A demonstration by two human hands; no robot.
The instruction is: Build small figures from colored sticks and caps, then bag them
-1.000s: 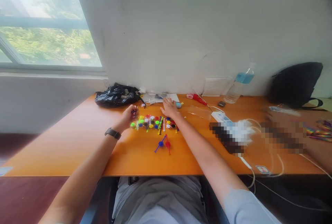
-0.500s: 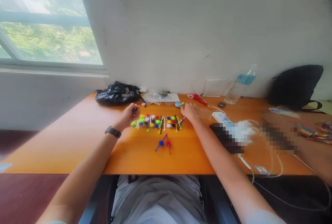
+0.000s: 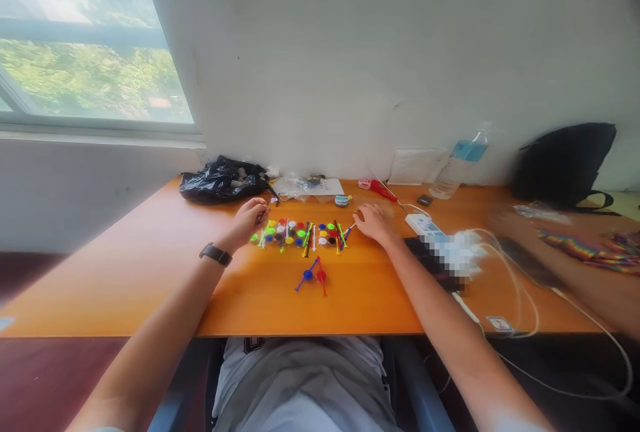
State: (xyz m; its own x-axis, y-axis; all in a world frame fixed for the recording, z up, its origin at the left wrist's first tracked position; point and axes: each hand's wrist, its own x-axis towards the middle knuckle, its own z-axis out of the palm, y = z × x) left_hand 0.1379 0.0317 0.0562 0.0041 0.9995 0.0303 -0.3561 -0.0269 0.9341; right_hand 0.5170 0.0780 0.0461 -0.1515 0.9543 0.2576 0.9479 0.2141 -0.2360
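Dark and partly hidden, a small item sits in the curled fingers of my left hand [image 3: 251, 217], at the left end of a row of coloured plastic pieces. The row holds several round discs [image 3: 299, 226] in yellow, green, blue, red, white and black. Among them lie thin sticks [image 3: 314, 237] with flared ends. My right hand [image 3: 373, 223] rests by the row's right end, fingers loosely bent and apart, close to a white-tipped stick [image 3: 349, 235]. Nearer me, a blue stick-and-disc piece [image 3: 308, 275] and a red one [image 3: 321, 277] lean together at their tops.
A black plastic bag [image 3: 220, 181], a small round tin [image 3: 341, 201] and a red-handled tool [image 3: 383, 189] lie along the back. On the right are a bottle [image 3: 459, 162], a power strip [image 3: 425, 225], cables, a backpack [image 3: 565, 165] and another person's blurred arm [image 3: 595, 279].
My right hand has shifted slightly right and settled lower by the row's end. My left hand's fingers have moved a little. The other person's arm has moved at the right.
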